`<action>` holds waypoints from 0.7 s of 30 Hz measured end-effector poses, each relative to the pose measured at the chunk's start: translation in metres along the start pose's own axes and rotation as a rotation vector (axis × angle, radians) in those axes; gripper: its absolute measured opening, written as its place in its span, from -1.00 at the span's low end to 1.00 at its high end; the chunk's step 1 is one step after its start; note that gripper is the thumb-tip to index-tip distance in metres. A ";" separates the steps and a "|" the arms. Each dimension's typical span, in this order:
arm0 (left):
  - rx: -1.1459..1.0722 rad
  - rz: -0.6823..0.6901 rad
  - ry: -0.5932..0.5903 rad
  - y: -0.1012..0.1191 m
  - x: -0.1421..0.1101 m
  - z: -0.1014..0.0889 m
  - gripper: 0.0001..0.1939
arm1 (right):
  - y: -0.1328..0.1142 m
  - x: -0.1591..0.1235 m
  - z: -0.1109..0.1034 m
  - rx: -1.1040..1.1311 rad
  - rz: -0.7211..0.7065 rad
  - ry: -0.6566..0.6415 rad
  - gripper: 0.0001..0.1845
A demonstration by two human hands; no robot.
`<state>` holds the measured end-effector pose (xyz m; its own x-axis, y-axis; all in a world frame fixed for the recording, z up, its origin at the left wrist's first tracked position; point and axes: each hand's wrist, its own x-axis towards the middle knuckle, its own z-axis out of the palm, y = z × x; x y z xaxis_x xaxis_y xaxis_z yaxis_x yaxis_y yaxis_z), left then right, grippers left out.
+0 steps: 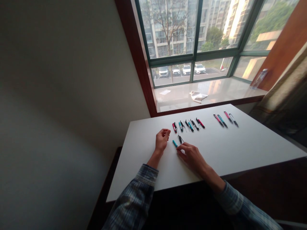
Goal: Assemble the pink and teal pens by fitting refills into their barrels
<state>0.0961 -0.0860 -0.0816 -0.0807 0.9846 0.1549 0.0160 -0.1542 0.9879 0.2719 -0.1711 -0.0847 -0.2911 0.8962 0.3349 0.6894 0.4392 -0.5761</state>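
Head view: on the white tabletop [240,150] lie rows of pens [200,123]. The left hand [162,140] curls its fingers together, showing nothing held; the right hand [190,156] has its fingers touching a teal pen [175,143], grip unclear, just beside a black pen [179,139].

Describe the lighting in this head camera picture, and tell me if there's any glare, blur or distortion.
In the head view, daylight enters through the window, leaving the wall in dim shade; glare lies on the windowsill; the fabric at the right edge is blurred; wide-angle distortion skews the white table; the left hand and right hand look fairly sharp.
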 end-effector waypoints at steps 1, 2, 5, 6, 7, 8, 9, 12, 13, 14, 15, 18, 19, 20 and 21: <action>0.018 0.003 -0.006 0.000 0.000 0.000 -0.57 | -0.002 0.000 0.001 0.002 0.007 0.002 -0.83; 0.041 0.006 -0.013 0.000 0.000 0.000 -0.58 | -0.004 0.001 0.002 0.000 0.014 0.003 -0.83; 0.125 0.034 -0.048 0.001 -0.002 0.001 -0.63 | -0.006 0.001 0.003 -0.014 0.033 0.009 -0.84; 0.146 0.047 -0.066 0.002 -0.002 0.002 -0.64 | -0.005 0.001 0.002 -0.017 0.040 0.015 -0.84; 0.159 0.060 -0.089 0.003 -0.003 0.003 -0.65 | -0.003 0.001 0.001 -0.019 0.048 0.022 -0.83; 0.164 0.071 -0.116 0.004 -0.004 0.004 -0.66 | 0.000 0.001 0.000 -0.019 0.055 0.026 -0.83; 0.166 0.079 -0.141 0.005 -0.004 0.004 -0.66 | 0.002 0.001 -0.002 -0.020 0.059 0.028 -0.82; 0.172 0.091 -0.179 0.006 -0.005 0.006 -0.66 | 0.005 0.000 -0.004 -0.028 0.055 0.021 -0.82; 0.176 0.092 -0.180 0.005 -0.005 0.006 -0.66 | 0.005 -0.001 -0.005 -0.030 0.051 0.018 -0.82; 0.179 0.094 -0.180 0.005 -0.005 0.006 -0.66 | 0.005 -0.001 -0.005 -0.031 0.046 0.016 -0.82; 0.180 0.095 -0.180 0.004 -0.004 0.006 -0.66 | 0.005 -0.002 -0.005 -0.029 0.042 0.015 -0.82; 0.183 0.096 -0.182 0.003 -0.005 0.005 -0.66 | 0.008 -0.003 -0.006 -0.007 0.044 0.042 -0.81; 0.188 0.096 -0.183 0.003 -0.005 0.004 -0.66 | 0.011 -0.003 -0.008 0.001 0.052 0.065 -0.80; 0.195 0.096 -0.185 0.003 -0.006 0.004 -0.65 | 0.015 -0.004 -0.010 0.005 0.064 0.094 -0.80; 0.201 0.097 -0.186 0.004 -0.006 0.005 -0.65 | 0.019 -0.004 -0.012 0.005 0.079 0.122 -0.79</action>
<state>0.1012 -0.0924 -0.0786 0.1151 0.9671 0.2270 0.2137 -0.2472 0.9451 0.2945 -0.1673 -0.0879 -0.1536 0.9137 0.3763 0.7037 0.3685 -0.6075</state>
